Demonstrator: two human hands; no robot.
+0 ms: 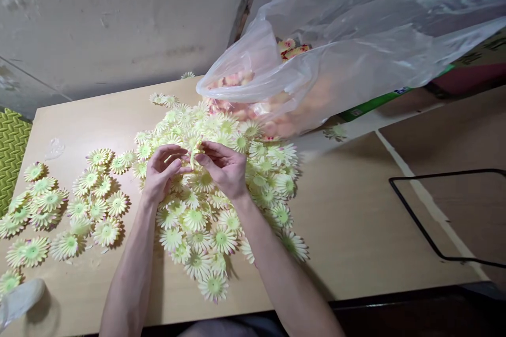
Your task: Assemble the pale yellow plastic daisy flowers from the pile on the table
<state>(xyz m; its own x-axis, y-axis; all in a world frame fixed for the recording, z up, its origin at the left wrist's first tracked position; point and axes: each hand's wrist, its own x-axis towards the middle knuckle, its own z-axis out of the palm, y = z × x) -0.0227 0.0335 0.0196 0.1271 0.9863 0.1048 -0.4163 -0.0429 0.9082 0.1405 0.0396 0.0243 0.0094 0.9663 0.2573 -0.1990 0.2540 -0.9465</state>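
Note:
A large heap of pale yellow-green fabric daisy flowers (221,189) lies on the light wooden table (356,221). Above the heap my left hand (162,171) and my right hand (225,168) meet, fingers pinched together on one small yellow flower piece (193,155) held between them. A smaller scatter of the same flowers (59,210) spreads over the table's left side.
A big clear plastic bag (336,58) holding pink and orange flowers lies at the back right, its mouth toward the heap. A green foam mat (11,142) shows at the far left. A black wire frame (435,216) sits on the floor to the right. A grey wall stands behind.

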